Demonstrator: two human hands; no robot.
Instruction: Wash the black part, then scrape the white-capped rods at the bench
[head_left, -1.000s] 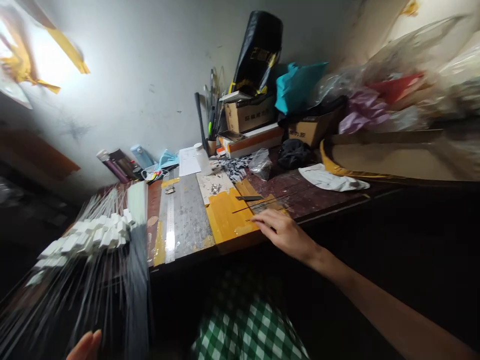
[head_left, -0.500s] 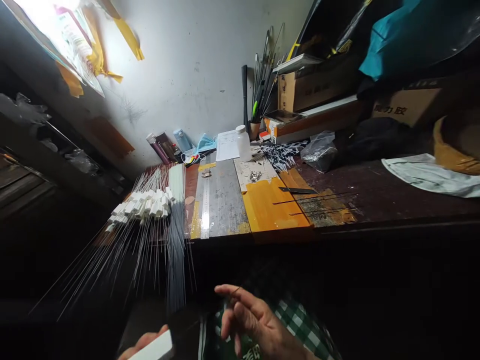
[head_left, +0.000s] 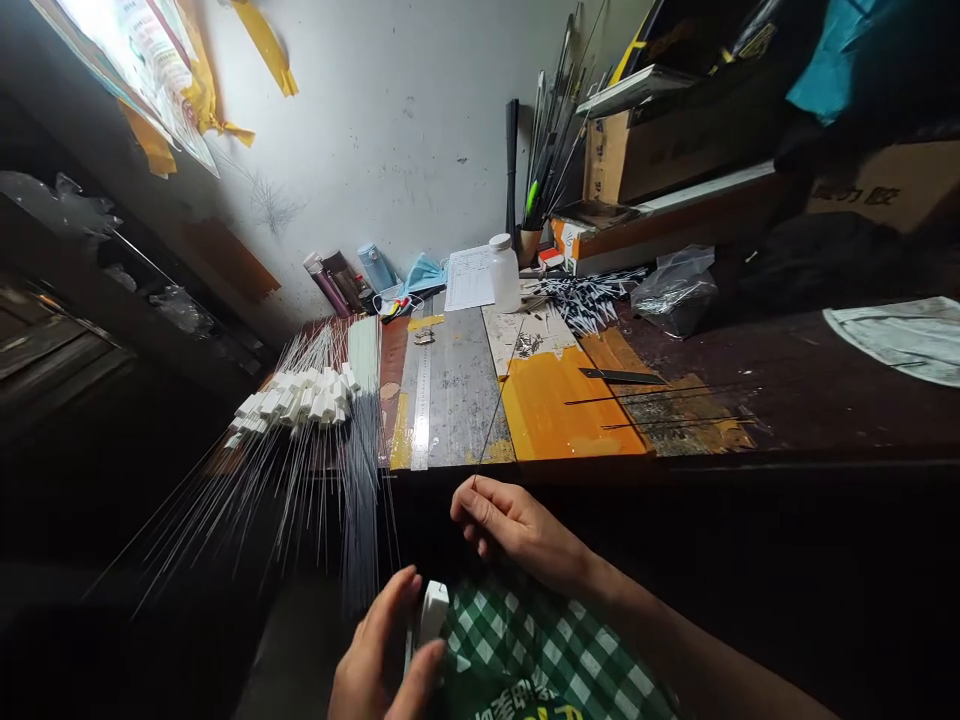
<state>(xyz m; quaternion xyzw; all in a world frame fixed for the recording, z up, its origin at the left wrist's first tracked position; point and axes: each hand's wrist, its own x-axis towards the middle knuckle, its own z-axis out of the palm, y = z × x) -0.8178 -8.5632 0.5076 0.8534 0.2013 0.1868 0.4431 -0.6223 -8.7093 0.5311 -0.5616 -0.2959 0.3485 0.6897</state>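
My left hand is at the bottom, thumb and forefinger to either side of a small white block. The block stands upright with a small dark slit or spot on its top end; the fingers gripping its lower part are hidden. Higher and to the right, my right hand is closed in a pinch on a thin dark rod. The rod slants up from the fingertips over the bench edge. A pile of similar white blocks on thin rods lies at the left of the bench.
A metal ruler and an orange board lie on the bench. Two dark rods and a flat dark blade rest at the right. Behind stand a white bottle and a plastic bag. Rod ends overhang the front left edge.
My right hand has moved up towards the bench edge, its loosely bent fingers now closed on the thin rod. My left hand has come right and up with the white block, now upright.
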